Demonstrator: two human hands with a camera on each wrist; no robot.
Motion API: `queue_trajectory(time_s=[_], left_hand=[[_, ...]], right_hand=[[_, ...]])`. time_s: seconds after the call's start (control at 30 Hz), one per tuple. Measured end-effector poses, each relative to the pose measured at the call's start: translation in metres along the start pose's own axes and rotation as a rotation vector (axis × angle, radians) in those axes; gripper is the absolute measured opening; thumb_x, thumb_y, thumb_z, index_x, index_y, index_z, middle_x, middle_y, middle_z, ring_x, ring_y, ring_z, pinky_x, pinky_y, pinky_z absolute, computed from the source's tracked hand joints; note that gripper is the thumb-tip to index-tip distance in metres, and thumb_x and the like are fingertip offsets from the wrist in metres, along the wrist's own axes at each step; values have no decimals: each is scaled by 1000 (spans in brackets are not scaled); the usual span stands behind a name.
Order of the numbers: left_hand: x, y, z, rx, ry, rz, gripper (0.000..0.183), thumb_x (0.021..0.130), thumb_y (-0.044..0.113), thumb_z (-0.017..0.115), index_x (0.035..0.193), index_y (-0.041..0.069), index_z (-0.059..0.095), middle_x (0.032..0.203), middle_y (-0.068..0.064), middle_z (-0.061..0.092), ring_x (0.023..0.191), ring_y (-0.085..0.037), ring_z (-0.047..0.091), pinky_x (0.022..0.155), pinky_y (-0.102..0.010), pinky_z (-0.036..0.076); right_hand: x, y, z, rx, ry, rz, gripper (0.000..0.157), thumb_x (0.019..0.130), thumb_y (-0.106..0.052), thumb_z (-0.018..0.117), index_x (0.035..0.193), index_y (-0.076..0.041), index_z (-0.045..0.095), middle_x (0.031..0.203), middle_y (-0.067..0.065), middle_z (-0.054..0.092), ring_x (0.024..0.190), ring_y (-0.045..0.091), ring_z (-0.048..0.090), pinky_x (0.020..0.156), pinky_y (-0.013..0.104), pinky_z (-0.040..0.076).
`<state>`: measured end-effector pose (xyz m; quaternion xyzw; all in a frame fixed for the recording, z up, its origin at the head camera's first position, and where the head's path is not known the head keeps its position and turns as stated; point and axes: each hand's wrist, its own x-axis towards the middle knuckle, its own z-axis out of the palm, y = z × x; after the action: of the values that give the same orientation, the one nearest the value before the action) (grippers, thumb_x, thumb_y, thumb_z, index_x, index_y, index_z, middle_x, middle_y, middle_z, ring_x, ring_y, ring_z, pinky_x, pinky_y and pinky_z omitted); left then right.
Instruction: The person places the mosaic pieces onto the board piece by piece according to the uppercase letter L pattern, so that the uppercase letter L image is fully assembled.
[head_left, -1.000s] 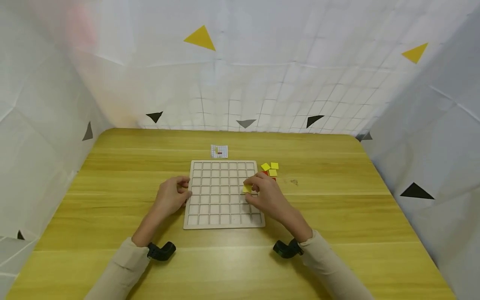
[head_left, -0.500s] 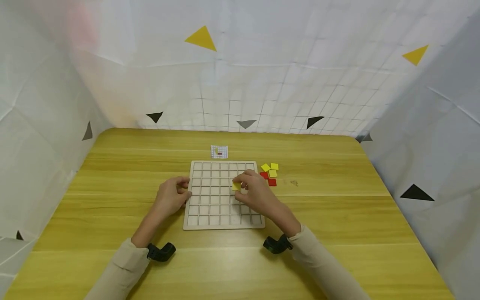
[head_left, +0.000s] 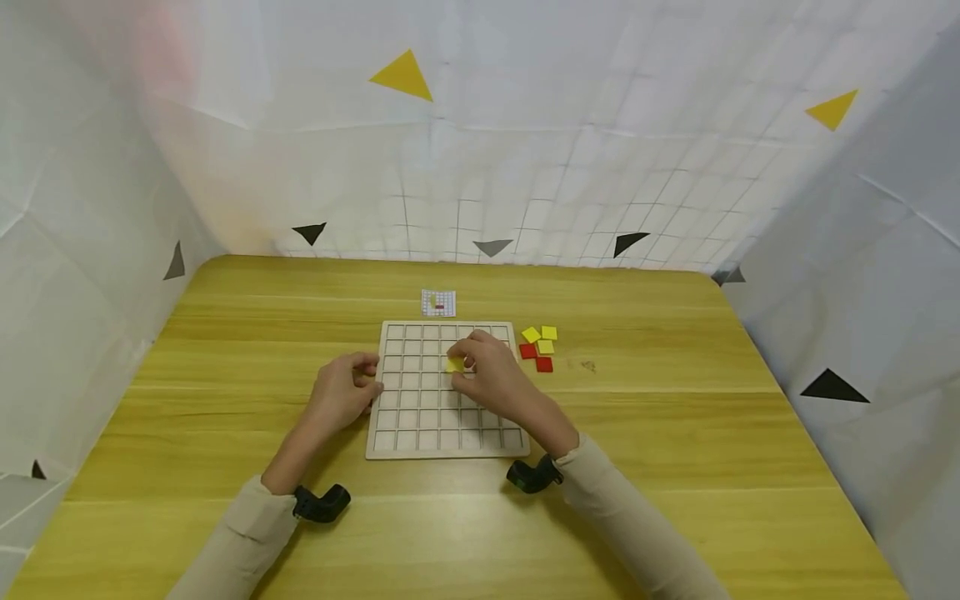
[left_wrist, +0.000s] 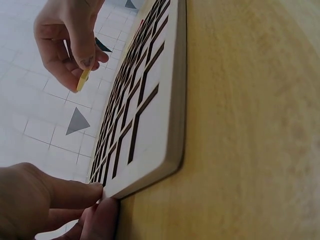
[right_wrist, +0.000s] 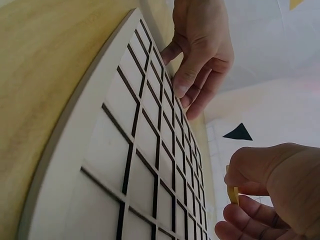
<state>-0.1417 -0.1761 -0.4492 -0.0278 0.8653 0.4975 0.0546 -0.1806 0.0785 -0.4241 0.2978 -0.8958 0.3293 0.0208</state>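
Observation:
A pale wooden grid board [head_left: 420, 400] lies flat on the table. My left hand [head_left: 341, 396] holds its left edge; in the left wrist view the thumb [left_wrist: 75, 194] touches the board near a corner, with fingers against the side. Between thumb and fingertips, my right hand [head_left: 493, 379] pinches a yellow square tile [head_left: 454, 365] over the upper middle of the board. Both wrist views show this yellow tile [left_wrist: 83, 80] raised clear of the board. Right of the board lie loose yellow tiles [head_left: 549, 332] and two red tiles [head_left: 544, 364].
A small printed grid card [head_left: 438, 303], with yellow and red marks, lies just beyond the board. The wooden table [head_left: 675, 400] is enclosed by white sheets [head_left: 525, 150] bearing coloured triangles. A black wrist camera [head_left: 321, 503] sits at my left wrist.
My right hand has moved left across the board, carrying the yellow tile from the right columns toward the middle. The red tiles beside the board are now uncovered. My left hand stays put.

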Motion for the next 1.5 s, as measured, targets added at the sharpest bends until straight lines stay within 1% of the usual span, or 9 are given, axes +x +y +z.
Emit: queue_trajectory(time_s=[0.13, 0.33, 0.5, 0.6, 0.87, 1.03, 1.27, 1.5], left_hand=[[1, 0, 0, 0, -1, -3, 44, 90, -3, 68, 133, -5, 58, 113, -17, 61, 91, -26, 67, 58, -30, 58], [3, -1, 1, -6, -2, -15, 44, 90, -2, 68, 133, -3, 58, 114, -17, 60, 92, -26, 67, 59, -30, 58], [3, -1, 0, -9, 0, -19, 44, 90, -3, 68, 133, -4, 58, 114, -17, 60, 92, -26, 67, 58, -30, 58], [3, 0, 0, -7, -5, -5, 44, 91, -3, 67, 133, -5, 57, 114, -19, 60, 94, -28, 66, 59, -30, 58], [3, -1, -1, -12, -7, -4, 44, 91, -2, 67, 134, -5, 57, 116, -20, 61, 98, -29, 65, 60, -32, 59], [3, 1, -1, 0, -4, -4, 43, 91, -2, 67, 133, -5, 58, 115, -19, 61, 97, -28, 65, 60, -31, 59], [3, 1, -1, 10, 2, -2, 43, 91, -2, 68, 133, -5, 58, 115, -18, 61, 97, -28, 65, 60, -31, 58], [1, -1, 0, 4, -1, -8, 43, 91, -2, 68, 132, -5, 58, 114, -19, 61, 95, -28, 65, 60, -31, 58]], right_hand=[[5, -1, 2, 14, -7, 2, 25, 81, -4, 70, 107, -3, 74, 99, 4, 62, 85, 20, 62, 71, 28, 53], [14, 1, 7, 13, -18, -19, 25, 82, -3, 71, 107, -1, 73, 99, 7, 63, 85, 21, 64, 72, 28, 54], [23, 0, 9, 13, -36, 1, 24, 84, -4, 73, 107, -2, 73, 99, 8, 63, 87, 23, 64, 72, 29, 53], [28, 1, 10, 0, -39, 15, 23, 83, -4, 73, 106, -3, 73, 99, 9, 63, 86, 23, 64, 71, 29, 52], [41, 4, 16, -35, -59, -11, 26, 82, -5, 70, 108, -3, 74, 100, 8, 63, 86, 21, 63, 71, 29, 52], [45, 6, 19, -26, -69, -18, 25, 83, -3, 69, 108, -2, 74, 101, 9, 63, 85, 21, 63, 71, 29, 53], [53, 7, 25, -73, -87, -21, 25, 83, -2, 69, 107, -2, 74, 102, 9, 66, 85, 19, 59, 71, 28, 51], [61, 9, 30, -95, -96, -16, 28, 81, 0, 68, 108, 0, 75, 100, 11, 66, 81, 17, 54, 67, 28, 48]])
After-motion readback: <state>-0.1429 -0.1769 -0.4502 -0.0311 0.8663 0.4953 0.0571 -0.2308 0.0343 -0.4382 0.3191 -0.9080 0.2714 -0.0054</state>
